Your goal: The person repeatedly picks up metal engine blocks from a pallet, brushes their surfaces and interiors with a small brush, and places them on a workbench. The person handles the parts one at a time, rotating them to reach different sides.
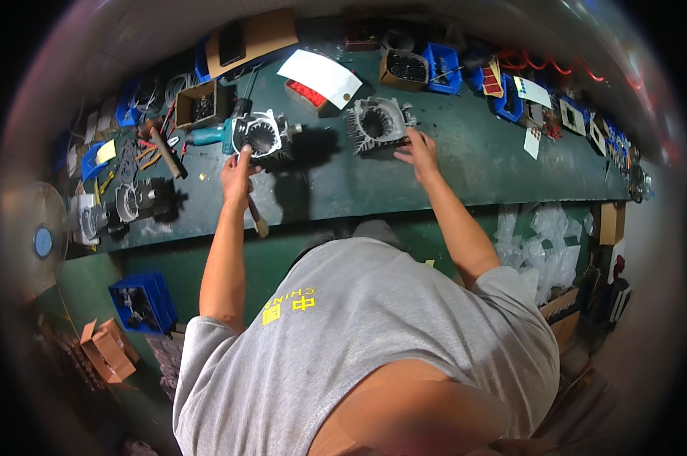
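My left hand (238, 179) is closed on the near edge of a silvery cast-metal housing (277, 131), its thumb up on the rim. This housing has a wide round opening, fins and a shaft-like stub on its right side. A second finned metal housing (375, 124) stands to the right on the green bench. My right hand (422, 154) grips its right end, with the thumb near a small projecting part and the other fingers partly hidden. Just left of the first housing lies a teal power tool (209, 136). Below my left hand a brush-like tool (259, 220) reaches over the bench edge.
Along the back stand a carton of dark parts (406, 70), blue bins (442, 67) and a red-filled box under a white sheet (321, 76). Pliers and a hammer (165, 152) lie left, near more metal housings (131, 201). Plastic bags (545, 243) hang below the bench.
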`<state>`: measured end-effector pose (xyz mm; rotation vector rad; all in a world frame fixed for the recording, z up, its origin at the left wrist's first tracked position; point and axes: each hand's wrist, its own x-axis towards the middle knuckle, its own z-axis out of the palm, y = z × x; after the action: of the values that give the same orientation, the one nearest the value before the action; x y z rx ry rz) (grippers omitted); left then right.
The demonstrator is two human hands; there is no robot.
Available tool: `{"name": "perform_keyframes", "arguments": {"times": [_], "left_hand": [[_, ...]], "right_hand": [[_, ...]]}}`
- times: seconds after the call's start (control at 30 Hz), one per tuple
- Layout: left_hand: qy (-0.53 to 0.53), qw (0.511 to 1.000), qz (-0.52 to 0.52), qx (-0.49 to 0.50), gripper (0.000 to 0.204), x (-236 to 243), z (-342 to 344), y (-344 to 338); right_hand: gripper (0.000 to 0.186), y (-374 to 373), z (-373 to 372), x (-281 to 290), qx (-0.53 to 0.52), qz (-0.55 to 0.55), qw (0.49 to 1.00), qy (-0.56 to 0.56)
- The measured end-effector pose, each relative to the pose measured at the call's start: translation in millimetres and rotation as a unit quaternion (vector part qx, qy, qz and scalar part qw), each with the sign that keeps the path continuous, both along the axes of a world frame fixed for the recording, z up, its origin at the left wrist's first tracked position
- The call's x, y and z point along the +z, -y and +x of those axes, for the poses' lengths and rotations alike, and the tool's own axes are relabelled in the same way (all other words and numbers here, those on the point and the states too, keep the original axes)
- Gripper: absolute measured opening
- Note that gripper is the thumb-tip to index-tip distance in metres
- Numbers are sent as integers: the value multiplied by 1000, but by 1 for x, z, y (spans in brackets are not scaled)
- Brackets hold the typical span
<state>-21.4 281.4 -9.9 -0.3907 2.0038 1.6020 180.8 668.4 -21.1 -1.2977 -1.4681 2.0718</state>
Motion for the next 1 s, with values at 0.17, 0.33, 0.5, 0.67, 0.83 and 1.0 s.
{"name": "perform_keyframes", "arguments": {"times": [0.17, 0.33, 0.5, 0.67, 0.83, 1.0], "left_hand": [[-252, 964, -69, 57, 47, 3, 32, 13], [-269, 954, -126, -27, 34, 49, 83, -21], [-178, 965, -121, -149, 71, 42, 95, -128], [-160, 956, -155, -193, 92, 16, 73, -225], [-158, 956, -203, -143, 79, 33, 83, -216], [-186, 967, -173, 30, 50, 21, 82, -143]], "right_hand": [[33, -40, 45, -113, 107, 293, 940, 137], [54, -11, 15, -133, 189, 412, 868, 205], [50, -6, 2, -147, 268, 431, 844, 174], [40, -35, 7, -189, 265, 513, 815, 44], [13, -92, 5, -177, 345, 529, 768, 107], [27, -203, 63, -202, 165, 434, 876, 134]]}}
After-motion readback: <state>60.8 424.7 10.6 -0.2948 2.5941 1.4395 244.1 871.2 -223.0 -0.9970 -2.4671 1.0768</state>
